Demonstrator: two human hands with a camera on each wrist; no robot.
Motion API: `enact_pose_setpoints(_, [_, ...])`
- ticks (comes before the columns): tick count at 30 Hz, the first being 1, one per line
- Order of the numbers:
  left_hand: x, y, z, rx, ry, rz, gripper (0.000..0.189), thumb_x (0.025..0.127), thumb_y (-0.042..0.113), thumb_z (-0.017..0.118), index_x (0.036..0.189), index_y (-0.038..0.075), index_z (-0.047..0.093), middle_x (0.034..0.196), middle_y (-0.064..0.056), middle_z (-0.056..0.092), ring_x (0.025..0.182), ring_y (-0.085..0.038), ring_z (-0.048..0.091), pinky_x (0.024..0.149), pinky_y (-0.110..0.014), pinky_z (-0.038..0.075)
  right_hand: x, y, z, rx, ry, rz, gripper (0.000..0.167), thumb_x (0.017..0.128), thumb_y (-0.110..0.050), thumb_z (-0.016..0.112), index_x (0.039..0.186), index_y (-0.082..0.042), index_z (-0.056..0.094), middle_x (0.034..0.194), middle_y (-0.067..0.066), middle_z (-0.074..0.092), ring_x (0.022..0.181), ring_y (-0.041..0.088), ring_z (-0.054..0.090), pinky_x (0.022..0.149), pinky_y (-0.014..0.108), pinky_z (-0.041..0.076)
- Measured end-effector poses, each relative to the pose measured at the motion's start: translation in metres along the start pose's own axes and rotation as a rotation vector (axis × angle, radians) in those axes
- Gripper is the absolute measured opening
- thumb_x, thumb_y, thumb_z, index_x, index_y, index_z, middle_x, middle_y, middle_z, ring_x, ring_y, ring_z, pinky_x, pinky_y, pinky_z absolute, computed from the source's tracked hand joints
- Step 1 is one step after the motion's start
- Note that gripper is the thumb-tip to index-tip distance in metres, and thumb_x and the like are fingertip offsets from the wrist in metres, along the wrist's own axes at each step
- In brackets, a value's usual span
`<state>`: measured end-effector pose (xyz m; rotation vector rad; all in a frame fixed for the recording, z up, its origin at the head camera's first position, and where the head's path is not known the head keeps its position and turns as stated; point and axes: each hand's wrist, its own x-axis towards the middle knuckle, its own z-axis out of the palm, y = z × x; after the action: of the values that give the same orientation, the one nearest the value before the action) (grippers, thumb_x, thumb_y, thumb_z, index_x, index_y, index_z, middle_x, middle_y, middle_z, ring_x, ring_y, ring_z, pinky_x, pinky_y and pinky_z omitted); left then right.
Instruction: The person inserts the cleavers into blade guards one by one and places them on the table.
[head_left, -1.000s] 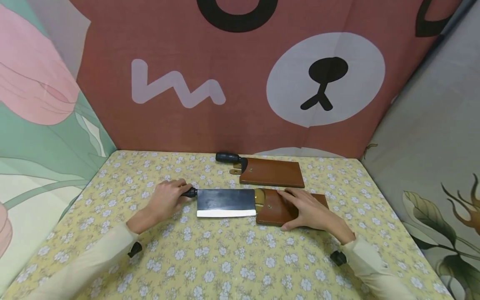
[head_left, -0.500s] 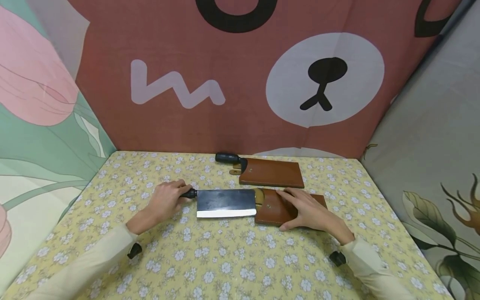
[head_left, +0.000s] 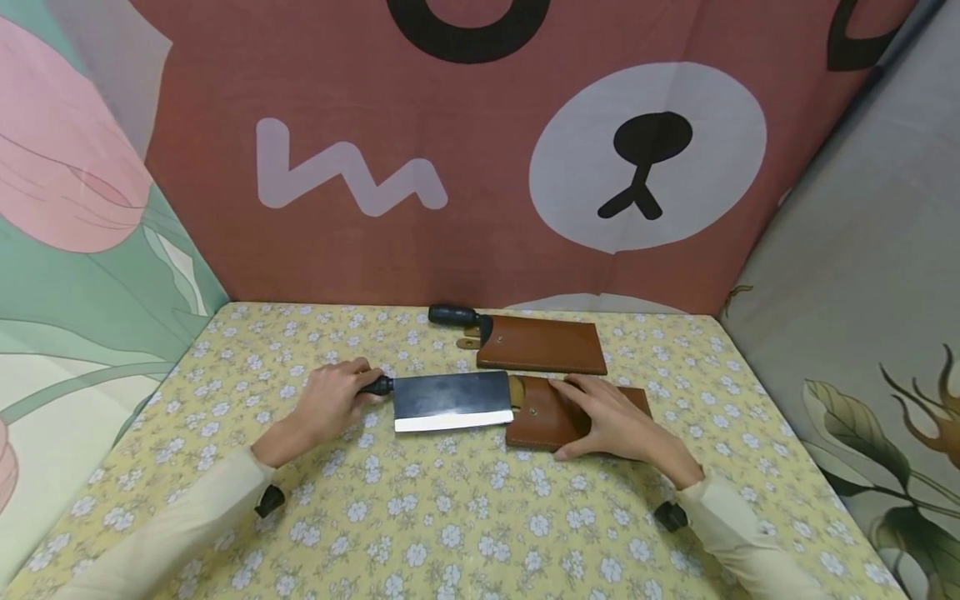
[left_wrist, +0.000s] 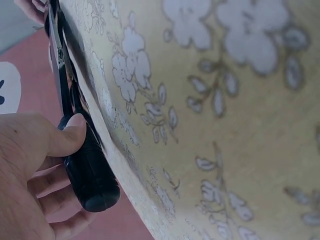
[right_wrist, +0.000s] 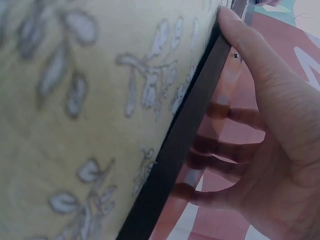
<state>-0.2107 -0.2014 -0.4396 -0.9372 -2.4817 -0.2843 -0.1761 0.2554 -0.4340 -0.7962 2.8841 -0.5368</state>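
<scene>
My left hand [head_left: 335, 398] grips the black handle of a cleaver [head_left: 452, 400], thumb along the handle [left_wrist: 92, 175] in the left wrist view. The dark blade, with a bright edge facing me, points right. Its end is right at the mouth of a brown leather sheath [head_left: 551, 423], close to the tan inner lining [head_left: 517, 392]. My right hand [head_left: 618, 421] spans the sheath and holds it, thumb [right_wrist: 250, 42] at the near edge and fingertips on the glossy top.
Behind lies a second cleaver in a brown sheath [head_left: 543, 346], its black handle [head_left: 452, 315] to the left and a strap tab beside it. Yellow flowered cloth [head_left: 450, 517] covers the table. A fabric backdrop [head_left: 337, 258] rises along the far edge, with printed side panels.
The blade's right end has risen slightly, so the cleaver now slants up toward the sheath mouth. The sheath has shifted a little left with my right hand. Both holds stay the same.
</scene>
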Motion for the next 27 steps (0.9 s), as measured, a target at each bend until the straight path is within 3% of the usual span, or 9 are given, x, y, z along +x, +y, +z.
enact_pose_setpoints(16, [-0.0029, 0.0006, 0.0007, 0.033, 0.034, 0.043, 0.038, 0.08, 0.016, 0.092, 0.11, -0.002, 0.08, 0.088, -0.007, 0.067, 0.065, -0.02, 0.063, 0.055, -0.034, 0.053, 0.0002, 0.0046, 0.0014, 0.024, 0.034, -0.004, 0.113, 0.073, -0.064, 0.088, 0.163, -0.016, 0.04, 0.161, 0.024, 0.04, 0.145, 0.053, 0.039, 0.108, 0.078, 0.034])
enact_pose_setpoints(27, [0.0001, 0.0036, 0.0058, -0.013, -0.009, 0.03, 0.038, 0.083, 0.021, 0.089, 0.113, 0.0, 0.079, 0.094, -0.009, 0.07, 0.067, -0.02, 0.064, 0.056, -0.033, 0.051, 0.0031, -0.0009, 0.0005, 0.005, 0.062, -0.03, 0.11, 0.076, -0.06, 0.089, 0.163, -0.013, 0.04, 0.16, 0.025, 0.04, 0.145, 0.052, 0.039, 0.109, 0.076, 0.034])
